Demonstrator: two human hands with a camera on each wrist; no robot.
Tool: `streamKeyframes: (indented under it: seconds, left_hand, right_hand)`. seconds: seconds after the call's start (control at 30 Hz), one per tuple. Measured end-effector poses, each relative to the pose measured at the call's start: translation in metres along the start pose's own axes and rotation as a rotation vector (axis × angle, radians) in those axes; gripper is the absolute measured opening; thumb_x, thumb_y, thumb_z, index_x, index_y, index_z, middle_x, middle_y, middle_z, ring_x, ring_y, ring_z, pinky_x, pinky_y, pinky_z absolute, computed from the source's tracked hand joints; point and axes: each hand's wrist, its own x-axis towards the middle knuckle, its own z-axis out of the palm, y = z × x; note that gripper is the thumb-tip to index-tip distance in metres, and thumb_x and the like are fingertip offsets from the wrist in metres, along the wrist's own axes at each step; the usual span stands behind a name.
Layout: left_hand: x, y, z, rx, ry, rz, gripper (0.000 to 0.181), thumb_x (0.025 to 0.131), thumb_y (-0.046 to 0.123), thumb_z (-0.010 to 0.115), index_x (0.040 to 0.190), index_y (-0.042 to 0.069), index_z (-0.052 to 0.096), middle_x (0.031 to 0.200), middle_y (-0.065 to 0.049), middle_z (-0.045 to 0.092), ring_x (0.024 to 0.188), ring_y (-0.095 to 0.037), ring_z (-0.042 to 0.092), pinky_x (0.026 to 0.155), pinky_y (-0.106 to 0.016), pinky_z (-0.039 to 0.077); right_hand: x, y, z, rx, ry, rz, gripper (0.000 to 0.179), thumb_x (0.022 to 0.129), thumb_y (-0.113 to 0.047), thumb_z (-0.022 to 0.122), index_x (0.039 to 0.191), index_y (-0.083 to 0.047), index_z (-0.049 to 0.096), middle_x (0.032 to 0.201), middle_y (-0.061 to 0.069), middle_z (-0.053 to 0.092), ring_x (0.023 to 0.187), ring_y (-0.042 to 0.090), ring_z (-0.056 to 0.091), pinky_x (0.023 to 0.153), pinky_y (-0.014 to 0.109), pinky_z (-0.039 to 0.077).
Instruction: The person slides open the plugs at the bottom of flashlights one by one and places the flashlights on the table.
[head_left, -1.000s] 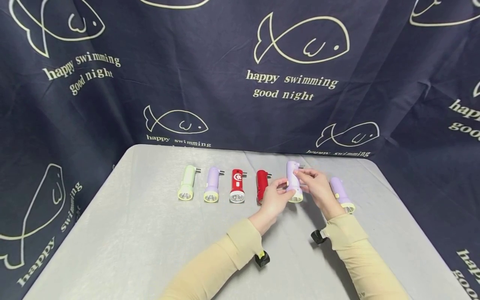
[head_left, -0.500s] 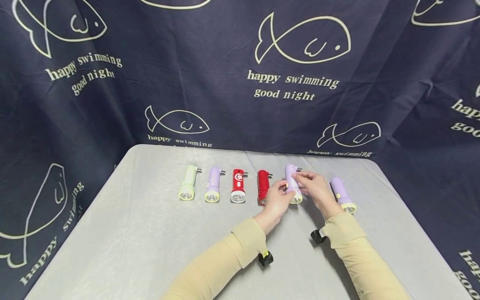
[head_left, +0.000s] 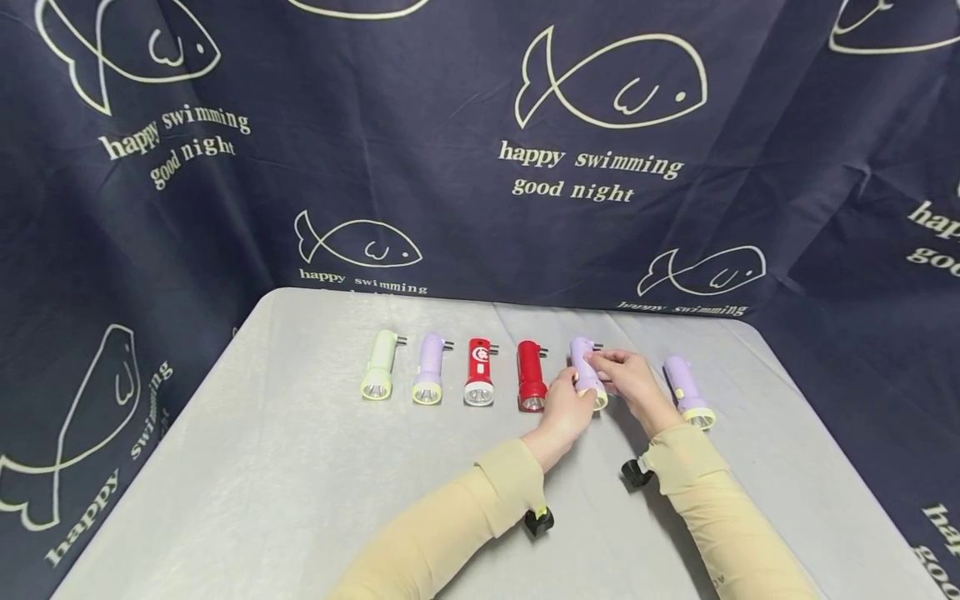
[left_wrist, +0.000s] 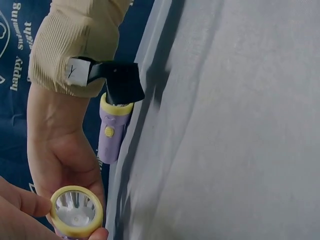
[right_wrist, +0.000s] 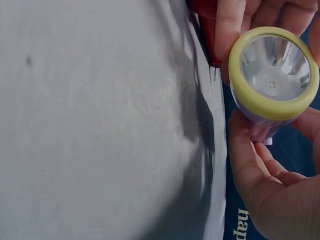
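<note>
A purple flashlight (head_left: 582, 360) with a yellow rim and plug prongs is held between both hands, its lens end toward me. My left hand (head_left: 567, 410) grips it near the lens end, thumb on one side and fingers on the other. The right hand (head_left: 634, 385) pinches the upper body from the right. In the left wrist view the flashlight's reflector (left_wrist: 76, 212) faces the camera, and the right hand (left_wrist: 67, 155) lies behind it. The right wrist view shows the yellow rim (right_wrist: 240, 82) close up, above my right hand's fingers.
Left of the hands, a red flashlight (head_left: 530, 371), a red-and-white flashlight (head_left: 478, 367), another purple flashlight (head_left: 429, 367) and a green flashlight (head_left: 381, 362) lie in a row on the grey table (head_left: 262, 467). One more purple flashlight (head_left: 684, 387) lies beside the right forearm. Dark fabric (head_left: 450, 167) hangs behind.
The held flashlight has come slightly down in the head view, toward the person. My left hand has shifted right, uncovering the red flashlight's lens end. The right hand has lowered slightly, still pinching.
</note>
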Motion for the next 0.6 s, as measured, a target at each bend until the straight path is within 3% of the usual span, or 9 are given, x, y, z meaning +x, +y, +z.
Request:
streamKeyframes:
  seconds: [0.6]
  left_hand:
    - [0.001,-0.006,0.012,0.136,0.043,0.013,0.047,0.088,0.007,0.06,0.13,-0.007,0.047,0.117,-0.018,0.055,0.108,-0.024,0.052,0.098,-0.035,0.043]
  right_hand:
    - [0.006,0.003,0.001,-0.064,-0.086,0.049,0.053,0.091,-0.021,0.062,0.124,0.017,0.045,0.075,-0.01,0.06,0.068,0.0,0.057,0.063,0.015,0.053]
